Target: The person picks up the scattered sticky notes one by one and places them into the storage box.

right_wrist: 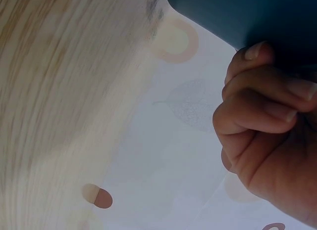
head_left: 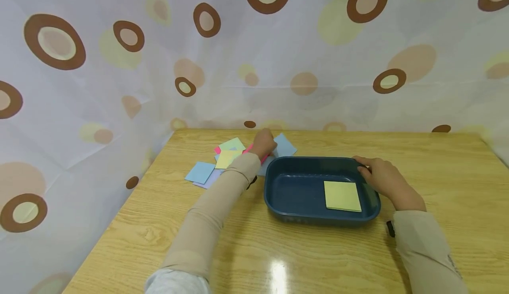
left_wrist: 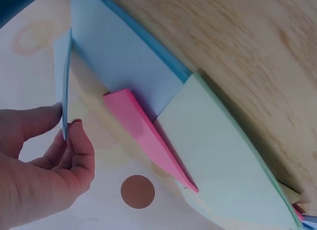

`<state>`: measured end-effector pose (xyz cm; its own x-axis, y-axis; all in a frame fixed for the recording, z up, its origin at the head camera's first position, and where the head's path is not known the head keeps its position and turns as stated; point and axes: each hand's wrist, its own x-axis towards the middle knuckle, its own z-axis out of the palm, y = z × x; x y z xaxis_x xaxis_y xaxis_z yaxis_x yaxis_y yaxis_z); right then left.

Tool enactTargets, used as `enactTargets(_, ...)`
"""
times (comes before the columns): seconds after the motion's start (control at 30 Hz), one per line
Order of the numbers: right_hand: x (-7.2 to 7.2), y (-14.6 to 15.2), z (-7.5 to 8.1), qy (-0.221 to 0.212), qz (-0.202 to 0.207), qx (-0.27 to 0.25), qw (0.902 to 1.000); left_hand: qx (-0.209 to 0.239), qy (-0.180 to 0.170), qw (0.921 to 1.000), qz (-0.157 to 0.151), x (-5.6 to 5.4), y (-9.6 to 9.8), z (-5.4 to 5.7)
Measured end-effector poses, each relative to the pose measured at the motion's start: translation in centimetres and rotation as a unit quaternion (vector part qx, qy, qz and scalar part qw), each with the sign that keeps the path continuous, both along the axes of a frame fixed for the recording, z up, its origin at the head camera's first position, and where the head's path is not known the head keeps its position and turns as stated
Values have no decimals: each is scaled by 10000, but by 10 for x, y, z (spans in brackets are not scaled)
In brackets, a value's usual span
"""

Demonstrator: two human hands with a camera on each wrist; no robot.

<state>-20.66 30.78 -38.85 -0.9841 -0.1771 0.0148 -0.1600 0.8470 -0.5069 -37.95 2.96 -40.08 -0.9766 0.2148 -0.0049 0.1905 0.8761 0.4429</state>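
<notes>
My left hand (head_left: 264, 142) reaches into the loose pile of sticky notes at the back of the table. In the left wrist view its thumb and fingers pinch a thin light blue sticky note pad (left_wrist: 65, 81), seen nearly edge-on. Beside it are another blue pad (left_wrist: 126, 52), a bright pink pad (left_wrist: 143, 138) and a pale green pad (left_wrist: 223, 146). My right hand (head_left: 383, 178) grips the right back corner of a dark blue plastic bin (head_left: 294, 192), fingers curled at its rim. A yellow sticky note pad (head_left: 343, 196) lies inside the bin, toward the right.
Left of my left hand, a yellow pad (head_left: 226, 159), a green pad (head_left: 233, 144) and a blue pad (head_left: 200, 172) overlap others on the wooden table (head_left: 318, 258). A patterned curtain (head_left: 238, 64) hangs behind the table's back edge.
</notes>
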Motion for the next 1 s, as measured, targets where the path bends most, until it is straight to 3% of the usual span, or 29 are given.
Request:
enactTargets(0.13, -1, 1, 0, 9, 13, 27, 10000, 811, 83, 9966, -94, 4, -3, 9)
enactTargets(0.33, -2, 1, 0, -5, 17, 19, 10000, 1321, 329, 9907, 65, 12, -3, 25)
enactTargets(0.5, -3, -1, -1, 26, 44, 20, 10000, 2216, 329, 9746, 64, 24, -2, 42)
enactTargets(0.63, -3, -3, -1, 71, 73, 64, 9999, 3051, 2, 9522, -142, 34, 4, 57)
enactTargets(0.73, -5, -5, 0, 120, 116, 101, 9998, 3365, -399, 9399, -428, 43, 10, 66)
enactTargets(0.83, -6, -8, 1, 150, 111, 97, 9998, 3344, -812, 9361, -728, 53, 16, 73)
enactTargets(1.0, -9, -14, 1, 39, 84, 54, 9999, 2907, -1367, 9411, -1052, 65, 24, 79)
